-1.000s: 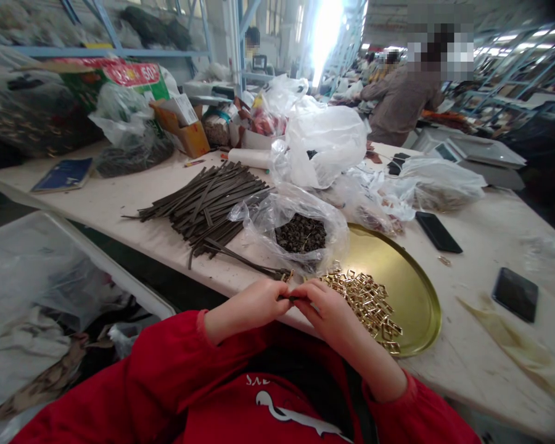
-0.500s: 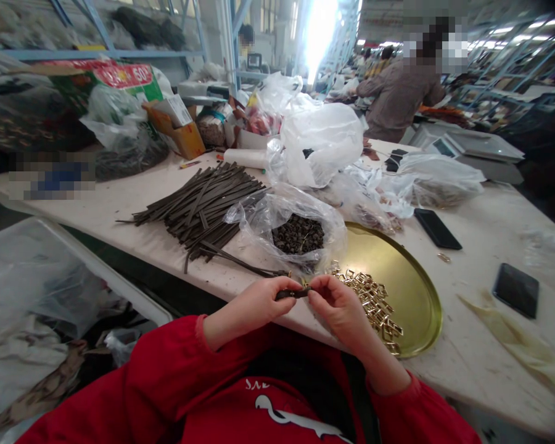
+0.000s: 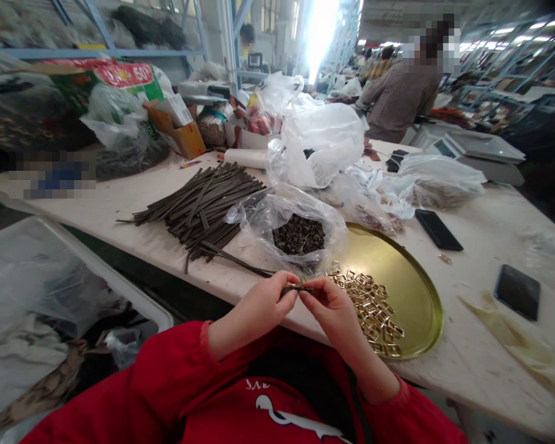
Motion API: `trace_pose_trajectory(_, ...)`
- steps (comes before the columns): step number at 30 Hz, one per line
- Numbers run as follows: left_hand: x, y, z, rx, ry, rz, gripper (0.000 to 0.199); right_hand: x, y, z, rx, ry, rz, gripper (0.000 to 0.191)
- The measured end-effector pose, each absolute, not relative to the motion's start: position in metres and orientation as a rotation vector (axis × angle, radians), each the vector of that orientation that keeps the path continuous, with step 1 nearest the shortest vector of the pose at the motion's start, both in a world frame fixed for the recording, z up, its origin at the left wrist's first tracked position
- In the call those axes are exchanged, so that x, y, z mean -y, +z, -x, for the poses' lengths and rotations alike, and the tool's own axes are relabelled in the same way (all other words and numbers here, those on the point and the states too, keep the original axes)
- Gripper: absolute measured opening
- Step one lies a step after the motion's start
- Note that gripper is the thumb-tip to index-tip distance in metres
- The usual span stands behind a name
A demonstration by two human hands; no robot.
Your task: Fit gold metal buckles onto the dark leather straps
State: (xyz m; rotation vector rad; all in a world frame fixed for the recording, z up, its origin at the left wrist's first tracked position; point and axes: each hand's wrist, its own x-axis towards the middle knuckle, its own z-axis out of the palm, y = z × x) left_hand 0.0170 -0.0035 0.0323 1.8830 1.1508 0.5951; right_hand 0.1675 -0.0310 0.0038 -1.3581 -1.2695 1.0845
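In the head view, my left hand (image 3: 266,305) pinches a dark strap (image 3: 254,267) that trails back toward the pile. My right hand (image 3: 330,308) is closed on the strap's end, fingertips almost meeting those of the left. A gold glint shows between them, likely a small buckle, mostly hidden by fingers. Just beyond my hands sits an opened clear plastic bag (image 3: 252,225) holding many small dark loops (image 3: 300,235). Gold rectangular buckles (image 3: 372,302) lie heaped on the near left side of a round gold tray (image 3: 411,283). Dark straps (image 3: 198,206) are piled at left.
Two black phones (image 3: 438,229) (image 3: 517,291) lie right of the tray, near a yellowish sheet (image 3: 513,330). White plastic bags (image 3: 324,145) and an open cardboard box (image 3: 185,135) stand behind. A plastic-lined bin (image 3: 120,271) is at lower left. A person (image 3: 398,102) stands beyond the table.
Both hands have shifted slightly, and their fingertips are closer together. The strap portion between them is now more covered. The person in the background has turned a little.
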Motion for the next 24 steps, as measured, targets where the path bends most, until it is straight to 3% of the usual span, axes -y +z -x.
trace_pose_trajectory(11, 0.012, 0.028, -0.012, -1.047, 0.714, -1.743, 0.036, 0.046, 0.01, -0.161, 1.086, 1.193, 1.273, 0.028)
trace_pose_trajectory(14, 0.017, 0.026, -0.011, -0.959, 0.707, -1.689, 0.037, 0.049, 0.01, -0.163, 0.977, 1.239, 1.254, 0.021)
trace_pose_trajectory(20, 0.029, 0.033, -0.009, -0.835, 0.631, -1.681, 0.042, 0.053, 0.004, -0.159, 0.769, 1.794, 0.91, 0.027)
trace_pose_trajectory(24, 0.028, 0.029, -0.008, -0.929, 0.611, -1.714, 0.049, 0.056, 0.01, -0.155, 0.855, 1.645, 1.036, 0.025)
